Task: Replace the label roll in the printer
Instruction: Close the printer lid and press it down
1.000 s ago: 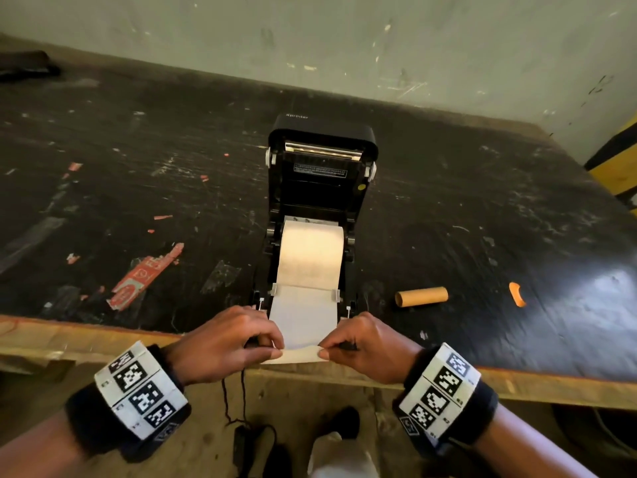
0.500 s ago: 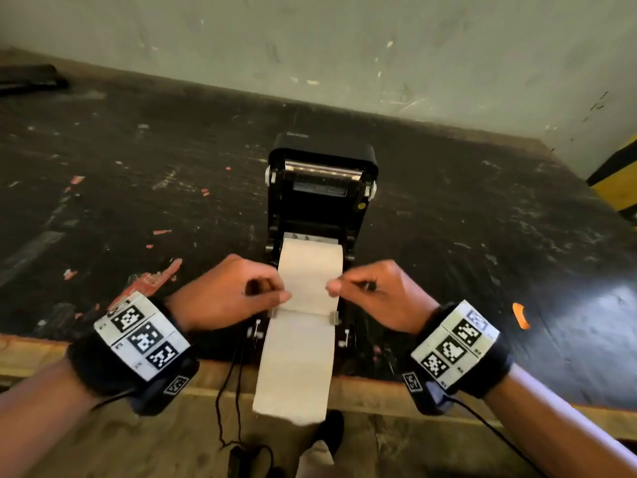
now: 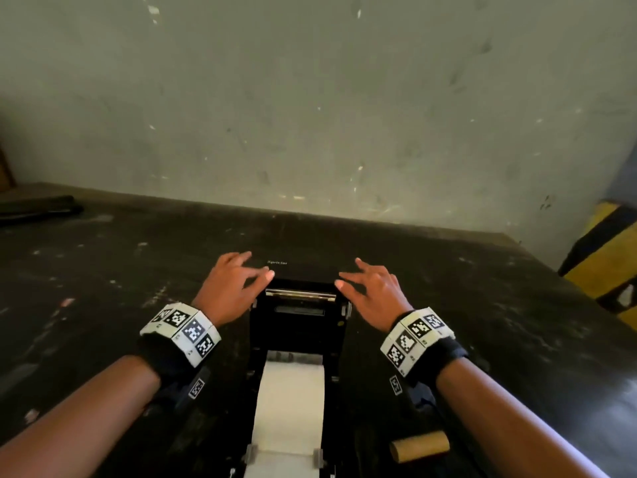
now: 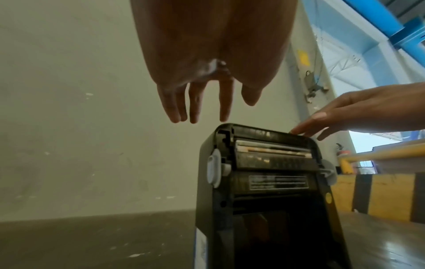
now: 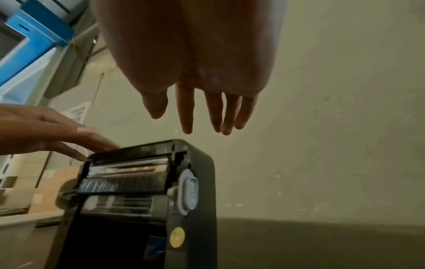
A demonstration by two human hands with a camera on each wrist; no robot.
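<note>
The black label printer stands on the dark table with its lid raised upright. A white label roll sits in its bay, and the paper strip runs out over the front. My left hand is at the lid's top left corner and my right hand at the top right corner. Both have straight, spread fingers and hold nothing. In the wrist views the left hand's fingertips and the right hand's fingertips appear to touch the lid's top edge.
An empty brown cardboard core lies on the table right of the printer. A grey wall rises just behind the table. A yellow and black barrier stands at the far right.
Both hands have let go of the paper strip and moved from the roll up to the top edge of the raised lid. The head view has tilted upward.
</note>
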